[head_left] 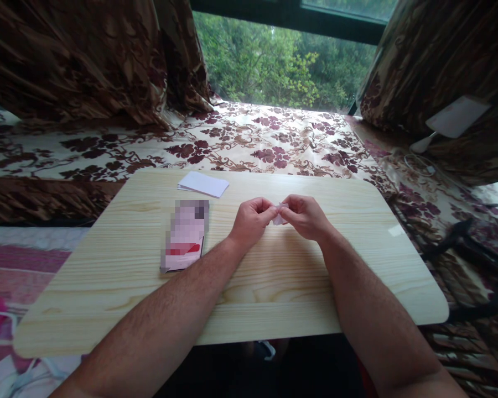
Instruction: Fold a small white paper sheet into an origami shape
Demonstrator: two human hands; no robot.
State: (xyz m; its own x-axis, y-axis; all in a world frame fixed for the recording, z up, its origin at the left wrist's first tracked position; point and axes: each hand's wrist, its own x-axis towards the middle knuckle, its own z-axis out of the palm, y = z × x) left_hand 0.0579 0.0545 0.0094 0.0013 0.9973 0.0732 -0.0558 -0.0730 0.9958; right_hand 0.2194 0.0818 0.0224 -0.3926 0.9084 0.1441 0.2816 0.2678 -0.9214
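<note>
A small piece of folded or crumpled white paper is pinched between my two hands, just above the middle of the wooden table. My left hand grips its left side with thumb and fingertips. On the other side, my right hand has its fingers closed on the same paper. Much of the paper is hidden behind the fingers, so its exact shape cannot be made out. Left of my hands lies a phone, its surface partly pixelated. A stack of white paper sheets rests beyond the phone.
Past the table's far edge is a ledge covered with floral cloth, below a window. A white lamp leans at the right, by the curtain. Striped bedding is at the left, and a dark chair-like frame stands at the right.
</note>
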